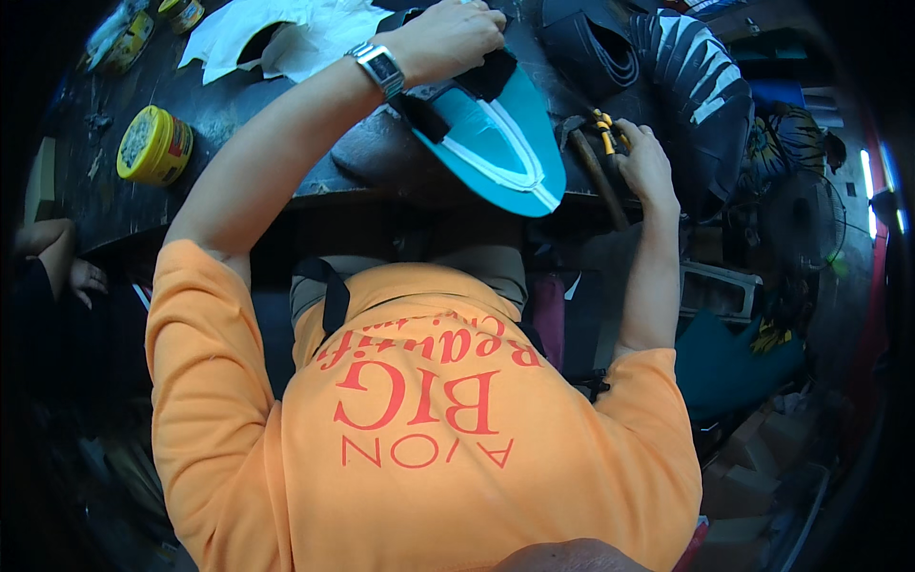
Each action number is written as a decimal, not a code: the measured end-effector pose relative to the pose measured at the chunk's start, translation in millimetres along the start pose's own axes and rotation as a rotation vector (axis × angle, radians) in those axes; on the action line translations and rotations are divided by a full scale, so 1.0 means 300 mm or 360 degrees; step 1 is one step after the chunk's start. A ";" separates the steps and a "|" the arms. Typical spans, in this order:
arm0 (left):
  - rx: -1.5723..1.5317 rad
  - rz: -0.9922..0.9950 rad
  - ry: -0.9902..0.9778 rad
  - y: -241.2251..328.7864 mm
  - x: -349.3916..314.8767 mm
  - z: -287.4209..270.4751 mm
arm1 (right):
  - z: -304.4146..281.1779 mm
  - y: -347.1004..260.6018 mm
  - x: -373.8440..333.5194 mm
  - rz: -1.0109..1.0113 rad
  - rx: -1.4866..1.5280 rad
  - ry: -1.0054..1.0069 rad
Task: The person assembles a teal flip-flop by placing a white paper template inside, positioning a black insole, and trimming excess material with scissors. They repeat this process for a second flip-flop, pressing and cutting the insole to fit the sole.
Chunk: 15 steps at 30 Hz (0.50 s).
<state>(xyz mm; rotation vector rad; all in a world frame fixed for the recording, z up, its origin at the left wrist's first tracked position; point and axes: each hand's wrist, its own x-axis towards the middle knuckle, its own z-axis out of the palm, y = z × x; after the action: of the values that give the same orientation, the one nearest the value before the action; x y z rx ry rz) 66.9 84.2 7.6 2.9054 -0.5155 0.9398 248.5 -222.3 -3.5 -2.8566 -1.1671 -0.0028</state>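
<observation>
My left hand [443,43], with a metal watch [379,69] at the wrist, is closed at the upper end of a teal pointed panel [543,124]; its fingertips are partly cut off by the upper edge. White strips form a V on the panel, and black pieces lie across it. The panel's point reaches past the table's near edge. To the right, my right hand [648,164] is closed at a hand tool with yellow-and-black handles [604,126], whose working end I cannot make out. Beside that hand lies a hammer [596,176] with a wooden handle.
The dark worktable [286,143] bears a yellow tub [155,145] at left and white sheets [276,33] behind. Black rolled material [591,52] and a fanned stack of black pieces [696,86] sit at right. Another person's hand [88,278] shows at far left. A fan [810,219] stands right.
</observation>
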 end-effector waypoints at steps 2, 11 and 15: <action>0.0241 -0.0162 -0.0170 0.016 -0.003 0.033 | -0.035 -0.032 0.022 0.0115 -0.0075 -0.0156; 0.0136 -0.0567 -0.0354 0.044 -0.006 0.047 | 0.030 -0.287 0.203 -0.0292 0.1556 -0.0081; 0.0207 -0.0556 -0.0289 0.050 -0.021 0.036 | 0.094 -0.413 0.262 0.0043 0.2056 -0.0483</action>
<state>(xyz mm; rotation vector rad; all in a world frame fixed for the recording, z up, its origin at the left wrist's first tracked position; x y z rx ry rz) 63.2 70.4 -5.7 3.0666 0.0545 0.6895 217.4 -77.5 -23.7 -1.7168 -0.6959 0.8540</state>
